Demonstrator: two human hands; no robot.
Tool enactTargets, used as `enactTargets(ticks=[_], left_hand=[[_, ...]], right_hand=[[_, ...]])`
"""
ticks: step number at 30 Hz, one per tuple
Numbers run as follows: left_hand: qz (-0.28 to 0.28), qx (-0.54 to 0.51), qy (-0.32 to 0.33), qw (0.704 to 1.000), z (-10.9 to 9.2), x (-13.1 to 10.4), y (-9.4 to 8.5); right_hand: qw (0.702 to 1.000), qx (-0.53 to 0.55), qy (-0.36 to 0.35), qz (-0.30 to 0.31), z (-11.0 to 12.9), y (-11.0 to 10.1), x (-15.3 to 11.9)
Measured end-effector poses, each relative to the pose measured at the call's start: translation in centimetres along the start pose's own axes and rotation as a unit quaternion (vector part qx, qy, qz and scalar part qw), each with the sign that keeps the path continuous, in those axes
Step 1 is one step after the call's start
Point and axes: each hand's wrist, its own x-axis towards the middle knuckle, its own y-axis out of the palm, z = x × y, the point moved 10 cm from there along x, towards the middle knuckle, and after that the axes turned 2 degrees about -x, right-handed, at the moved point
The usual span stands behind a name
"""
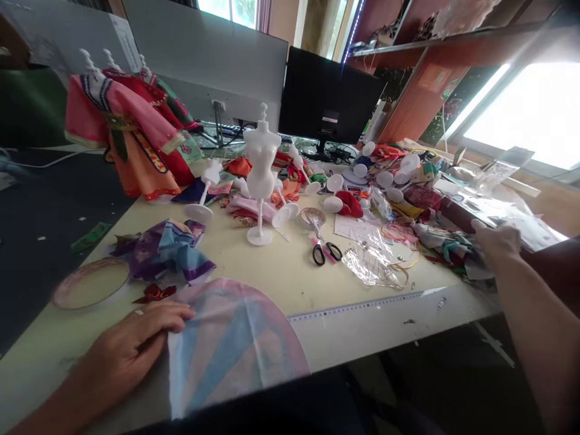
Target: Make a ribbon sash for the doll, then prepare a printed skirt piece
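My left hand [136,341] is at the near left of the table, its fingers closed over the upper left corner of a sheer pink and blue fabric piece [244,338] with a rounded edge. The fabric lies along the table's front edge. My right hand [497,238] reaches far right beside a dark red box [457,216], fingers curled; what they hold, if anything, is hidden. A small red fabric bow [156,293] lies just beyond my left hand. Purple and blue doll clothing [170,251] is crumpled behind it. A white doll mannequin [261,163] stands upright mid-table.
Black-handled scissors [321,249] lie near a clear plastic bag [369,263]. A ruler [353,308] runs along the front edge. A round hoop [93,283] sits at left. Dressed doll stands [122,133], fallen mannequins [208,181], fabric scraps and monitors [330,90] fill the back.
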Motion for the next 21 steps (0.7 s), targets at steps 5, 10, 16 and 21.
enactTargets(ticks=[5, 10, 16, 21], left_hand=[[0.005, -0.011, -0.004, 1.0, -2.5, 1.2, -0.7], [-0.017, -0.037, -0.064, 0.997, -5.8, 3.6, -2.2], [-0.015, -0.149, -0.012, 0.989, -11.0, 6.7, -2.5], [-0.121, -0.104, 0.034, 0.987, -13.4, 8.6, -4.8]], right_hand=[[0.995, -0.036, 0.03, -0.087, 7.0, 3.6, -6.4], [0.932, 0.092, -0.298, 0.186, 27.1, 11.5, -17.1], [0.915, 0.207, -0.239, 0.251, 34.2, 15.8, -16.6], [0.937, 0.232, -0.228, 0.126, 36.4, 15.0, -13.8]])
